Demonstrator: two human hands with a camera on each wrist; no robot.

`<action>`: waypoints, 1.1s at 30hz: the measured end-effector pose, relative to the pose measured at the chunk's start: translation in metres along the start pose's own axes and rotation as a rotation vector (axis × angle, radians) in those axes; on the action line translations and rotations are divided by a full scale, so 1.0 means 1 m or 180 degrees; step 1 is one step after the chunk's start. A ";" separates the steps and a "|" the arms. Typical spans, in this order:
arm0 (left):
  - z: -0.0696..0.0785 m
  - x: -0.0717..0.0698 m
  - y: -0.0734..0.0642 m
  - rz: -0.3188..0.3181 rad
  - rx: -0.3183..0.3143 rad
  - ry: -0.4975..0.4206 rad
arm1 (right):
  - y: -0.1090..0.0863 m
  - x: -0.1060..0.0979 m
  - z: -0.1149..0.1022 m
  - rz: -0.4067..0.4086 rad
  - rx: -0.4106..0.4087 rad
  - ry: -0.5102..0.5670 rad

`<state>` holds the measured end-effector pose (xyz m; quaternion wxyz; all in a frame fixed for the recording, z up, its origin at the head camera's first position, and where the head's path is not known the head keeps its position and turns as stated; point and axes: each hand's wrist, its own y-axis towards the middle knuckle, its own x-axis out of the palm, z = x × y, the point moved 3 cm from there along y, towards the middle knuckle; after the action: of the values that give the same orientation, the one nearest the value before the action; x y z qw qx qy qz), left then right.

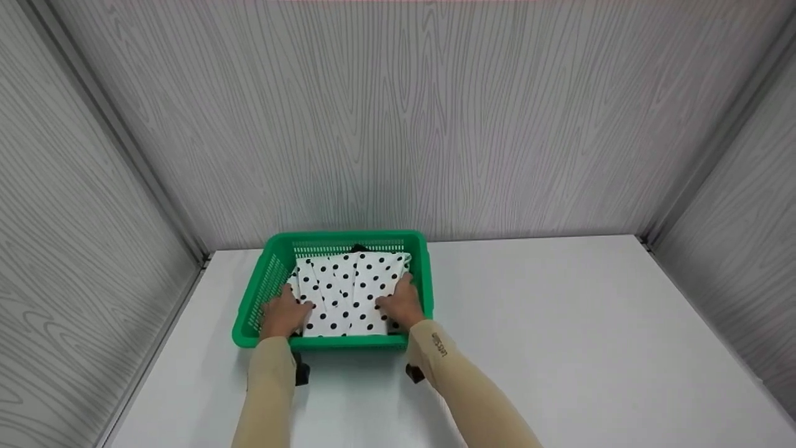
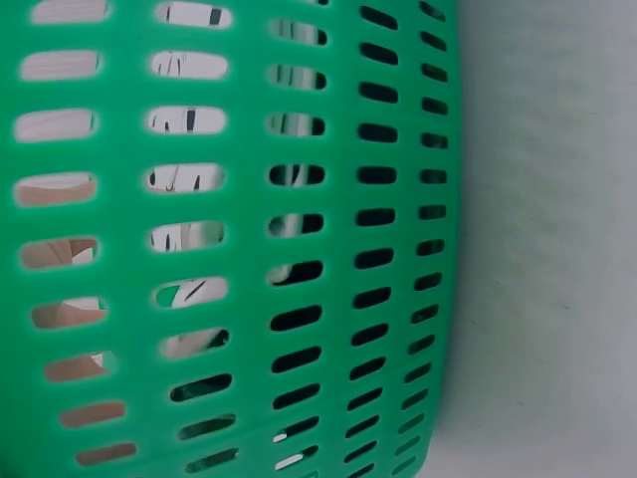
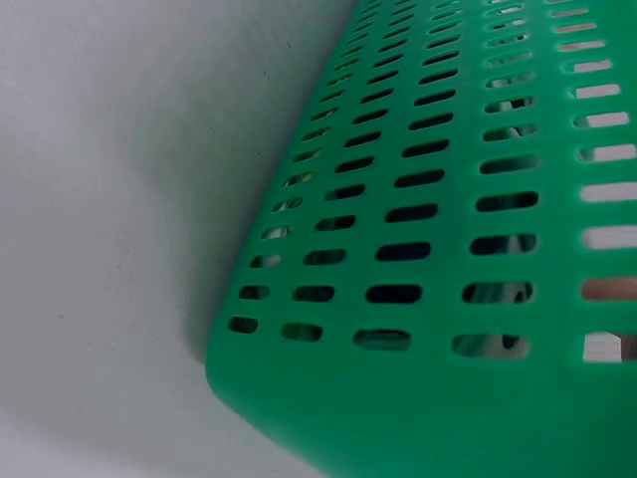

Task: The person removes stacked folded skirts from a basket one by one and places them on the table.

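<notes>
A folded white cloth with black polka dots point(image 1: 345, 289) lies inside a green plastic basket point(image 1: 348, 342). My left hand point(image 1: 284, 314) holds the cloth's left edge, thumb over the top and fingers down the side. On the opposite edge my right hand point(image 1: 403, 303) grips it the same way, its thumb on the dotted face. Both wrist views are mostly filled by the slotted basket wall point(image 2: 249, 199), with bits of hand and white fabric showing through the slots. The right wrist view catches a lower corner of the basket point(image 3: 299, 398). The fingers' undersides are hidden.
The basket stands on a white table point(image 1: 559, 323), left of centre and close to the grey wood-grain back panel point(image 1: 404, 124). Similar panels close off the left and right sides. Something black point(image 1: 359, 247) shows behind the cloth at the basket's far side.
</notes>
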<state>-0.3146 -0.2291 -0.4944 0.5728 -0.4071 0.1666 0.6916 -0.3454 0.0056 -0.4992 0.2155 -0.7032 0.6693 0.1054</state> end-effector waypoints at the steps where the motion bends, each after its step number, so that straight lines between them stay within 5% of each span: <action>1: 0.000 0.000 0.000 0.0037 0.0014 -0.0036 | 0.000 0.000 -0.001 0.0040 -0.0089 -0.0074; 7: 0.003 -0.002 0.001 0.0174 0.0240 -0.0341 | 0.001 -0.006 -0.007 0.0274 -0.0507 -0.0154; 11: 0.005 -0.003 0.002 0.0202 0.0441 -0.0484 | 0.004 -0.008 -0.007 0.0174 -0.0676 0.0025; 13: 0.004 -0.002 0.002 0.0088 0.0472 -0.0613 | 0.005 -0.009 -0.005 0.0057 -0.0735 0.0107; 20: -0.004 0.005 0.002 -0.0823 0.0274 -0.0875 | 0.007 -0.010 -0.001 -0.0287 -0.0892 0.0106; 27: -0.005 0.012 0.000 -0.0955 0.0183 -0.0626 | 0.005 -0.007 0.007 -0.0397 -0.0634 -0.0330; 33: -0.003 0.011 0.001 -0.0953 0.0139 -0.0499 | 0.004 -0.009 0.005 -0.0384 -0.0555 -0.0309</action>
<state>-0.3147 -0.2238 -0.5050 0.6894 -0.3596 0.0739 0.6245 -0.3489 0.0156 -0.5004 0.1916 -0.7524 0.6028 0.1839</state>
